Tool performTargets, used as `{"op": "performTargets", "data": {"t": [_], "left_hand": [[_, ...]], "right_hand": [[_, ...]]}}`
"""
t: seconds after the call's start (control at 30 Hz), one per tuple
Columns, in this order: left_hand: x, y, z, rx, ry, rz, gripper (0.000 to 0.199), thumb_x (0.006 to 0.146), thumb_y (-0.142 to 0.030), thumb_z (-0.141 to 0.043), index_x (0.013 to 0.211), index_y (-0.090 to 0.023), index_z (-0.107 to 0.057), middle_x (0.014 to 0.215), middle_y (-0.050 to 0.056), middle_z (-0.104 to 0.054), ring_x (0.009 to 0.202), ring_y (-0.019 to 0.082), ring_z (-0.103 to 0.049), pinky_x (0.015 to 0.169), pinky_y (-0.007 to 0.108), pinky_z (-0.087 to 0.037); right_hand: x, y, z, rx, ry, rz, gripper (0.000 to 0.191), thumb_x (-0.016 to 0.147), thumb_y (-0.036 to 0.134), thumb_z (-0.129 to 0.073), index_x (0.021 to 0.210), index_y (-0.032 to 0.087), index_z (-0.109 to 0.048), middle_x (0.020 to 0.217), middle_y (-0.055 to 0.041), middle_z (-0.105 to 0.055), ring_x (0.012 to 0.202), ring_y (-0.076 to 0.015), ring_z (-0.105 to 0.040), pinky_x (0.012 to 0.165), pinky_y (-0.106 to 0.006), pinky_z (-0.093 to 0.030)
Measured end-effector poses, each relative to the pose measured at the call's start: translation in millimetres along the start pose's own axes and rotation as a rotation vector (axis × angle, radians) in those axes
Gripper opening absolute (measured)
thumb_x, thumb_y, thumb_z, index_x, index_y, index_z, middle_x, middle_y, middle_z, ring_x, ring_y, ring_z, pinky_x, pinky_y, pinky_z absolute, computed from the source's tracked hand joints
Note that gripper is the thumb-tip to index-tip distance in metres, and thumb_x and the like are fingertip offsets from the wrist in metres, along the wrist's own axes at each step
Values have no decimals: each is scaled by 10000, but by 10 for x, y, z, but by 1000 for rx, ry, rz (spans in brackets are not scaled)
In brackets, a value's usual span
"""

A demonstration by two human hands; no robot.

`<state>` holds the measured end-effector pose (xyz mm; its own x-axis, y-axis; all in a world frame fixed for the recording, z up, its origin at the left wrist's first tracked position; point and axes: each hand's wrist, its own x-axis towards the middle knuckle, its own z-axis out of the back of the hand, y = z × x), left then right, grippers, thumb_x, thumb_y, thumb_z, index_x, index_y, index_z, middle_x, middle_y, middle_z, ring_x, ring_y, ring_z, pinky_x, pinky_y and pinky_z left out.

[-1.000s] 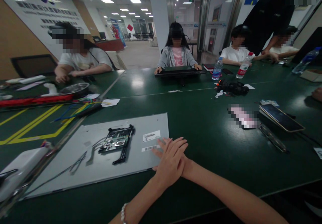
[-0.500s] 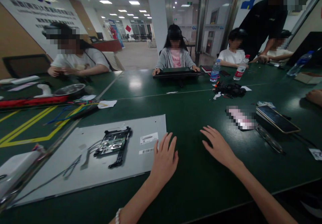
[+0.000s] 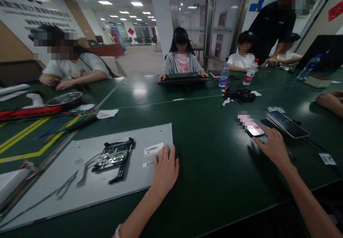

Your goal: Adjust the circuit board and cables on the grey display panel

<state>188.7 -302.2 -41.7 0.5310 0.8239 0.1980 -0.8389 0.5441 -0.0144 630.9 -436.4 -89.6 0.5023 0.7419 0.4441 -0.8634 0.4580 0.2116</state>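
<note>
My left hand (image 3: 165, 166) rests with fingers spread at the right edge of a flat grey panel (image 3: 80, 191), over part of its white labels (image 3: 153, 150). On the panel lies a circuit board in a black plastic frame (image 3: 115, 156), with cables trailing to the left. My right hand (image 3: 273, 147) reaches over the table to the right, fingers apart, beside the near end of a phone with a lit pink screen (image 3: 252, 125). Whether its fingertips touch the phone I cannot tell. Behind this hand, a pair of glasses is mostly hidden.
A dark-screened phone (image 3: 288, 123) lies right of the lit one. Farther back are a black tangled bundle (image 3: 238, 94) and two bottles (image 3: 224, 76). Loose wires (image 3: 72, 123) and a metal bowl (image 3: 64, 99) are at the left. Several people sit around the green table (image 3: 203, 195); one stands.
My right hand has moved right, from the middle of the table to the lit phone. My left hand has settled lower on the panel's edge. The view has shifted slightly right.
</note>
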Motion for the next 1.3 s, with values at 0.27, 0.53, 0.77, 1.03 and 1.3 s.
{"op": "performTargets", "data": {"t": [0.27, 0.53, 0.77, 1.03, 1.3], "left_hand": [[-2, 29, -43, -2, 4, -33, 497, 950, -210, -303, 1426, -102, -401, 1468, 193, -388, 1378, 313, -327, 1069, 542, -324], [-1, 61, -49, -81, 34, -52, 512, 949, -216, -307, 1434, -60, -361, 1493, 211, -337, 1400, 310, -278, 1088, 515, -334], [6, 107, -98, -135, -3, -85, 505, 946, -216, -326, 1430, -74, -363, 1486, 209, -351, 1399, 307, -276, 1080, 523, -354], [-30, 105, -101, -199, -15, -61, 506, 966, -253, -332, 1439, -74, -339, 1494, 204, -339, 1403, 293, -273, 1094, 526, -331], [11, 116, -15, -219, -3, -71, 538, 973, -340, -349, 1444, -82, -314, 1474, 201, -374, 1384, 285, -323, 1086, 488, -353]], "right_hand": [[267, 8, -113, -127, 103, -13, 795, 838, 620, -408, 1441, 111, -314, 1381, -210, -470, 1346, -404, -291, 1048, -567, -240], [365, -59, -237, -173, 166, -62, 833, 826, 652, -383, 1450, 107, -291, 1320, -231, -529, 1325, -415, -326, 1046, -617, -171], [379, -49, -238, -166, 206, -72, 781, 832, 595, -398, 1427, 96, -326, 1269, -236, -564, 1241, -394, -438, 1038, -640, -154], [132, 597, -53, 16, 42, 81, 702, 901, 527, -359, 1451, 96, -291, 1440, -200, -413, 1409, -359, -198, 1100, -567, -173], [-285, 1953, 258, 387, 405, 420, 628, 939, 475, -399, 1490, 208, -260, 1528, -90, -325, 1441, -273, -166, 1128, -535, -246]]}}
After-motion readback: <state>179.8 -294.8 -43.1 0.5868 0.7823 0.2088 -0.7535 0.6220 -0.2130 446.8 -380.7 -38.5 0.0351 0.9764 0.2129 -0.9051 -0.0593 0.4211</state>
